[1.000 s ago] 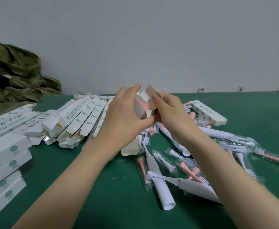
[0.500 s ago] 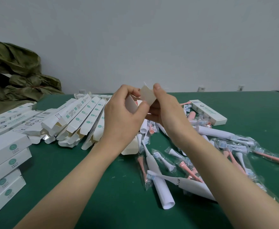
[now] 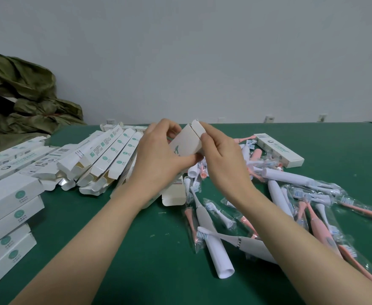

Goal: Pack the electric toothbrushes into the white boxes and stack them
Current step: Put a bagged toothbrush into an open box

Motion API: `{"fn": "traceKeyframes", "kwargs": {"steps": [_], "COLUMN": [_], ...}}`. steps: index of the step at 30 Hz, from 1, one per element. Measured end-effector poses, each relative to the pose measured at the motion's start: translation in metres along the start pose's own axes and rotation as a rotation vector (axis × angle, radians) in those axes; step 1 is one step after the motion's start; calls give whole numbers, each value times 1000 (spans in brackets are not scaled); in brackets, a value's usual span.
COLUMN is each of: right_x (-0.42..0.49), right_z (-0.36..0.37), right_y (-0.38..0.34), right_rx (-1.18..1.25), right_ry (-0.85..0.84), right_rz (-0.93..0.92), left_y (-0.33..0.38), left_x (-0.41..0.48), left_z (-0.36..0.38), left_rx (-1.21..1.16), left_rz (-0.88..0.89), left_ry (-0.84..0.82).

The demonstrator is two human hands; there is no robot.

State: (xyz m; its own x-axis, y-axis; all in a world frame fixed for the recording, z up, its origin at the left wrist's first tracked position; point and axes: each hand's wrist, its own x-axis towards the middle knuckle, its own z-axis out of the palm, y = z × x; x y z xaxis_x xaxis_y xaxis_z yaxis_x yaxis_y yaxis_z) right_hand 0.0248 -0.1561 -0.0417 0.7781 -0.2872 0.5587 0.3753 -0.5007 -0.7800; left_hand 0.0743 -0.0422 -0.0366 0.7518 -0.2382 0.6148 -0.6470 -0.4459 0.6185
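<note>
Both hands are up off the table, meeting on one white box. The left hand is wrapped round its body, thumb across the near face and fingers curled over the far side. The right hand is pinching the end flap between thumb and forefinger, right at the top of the grip.

The box is tilted. Its open end points up and away, towards the right hand's fingertips, and its length runs down and back behind the left palm. Where the lower end finishes I can't make out, and I can't see inside from here either.

So the flap sits above the mouth, on the right hand's side, and I'd say tucking it in is the right hand's job while the left braces the body.

The stack of shut boxes is well off to the left of the grip and lower down, nearer the left hand. Loose toothbrushes are spread below and to the right, with open boxes just left of the left hand.
</note>
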Motion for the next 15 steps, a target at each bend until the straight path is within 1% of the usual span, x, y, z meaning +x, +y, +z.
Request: {"fn": "traceKeyframes", "kwargs": {"steps": [4, 9, 12, 15], "right_x": [1, 2, 2, 1], "right_z": [-3, -1, -1, -3], "right_y": [-1, 4, 4, 3], "right_rx": [-78, -261, -283, -338], "right_ry": [3, -56, -69, -146], "right_rz": [-82, -164, -210, -244], "left_y": [1, -1, -3, -6], "left_x": [-2, -1, -1, -4], "left_z": [5, 6, 8, 10], "left_rx": [-50, -32, -31, -23], "left_rz": [13, 50, 67, 81], "left_ry": [62, 107, 150, 165]}}
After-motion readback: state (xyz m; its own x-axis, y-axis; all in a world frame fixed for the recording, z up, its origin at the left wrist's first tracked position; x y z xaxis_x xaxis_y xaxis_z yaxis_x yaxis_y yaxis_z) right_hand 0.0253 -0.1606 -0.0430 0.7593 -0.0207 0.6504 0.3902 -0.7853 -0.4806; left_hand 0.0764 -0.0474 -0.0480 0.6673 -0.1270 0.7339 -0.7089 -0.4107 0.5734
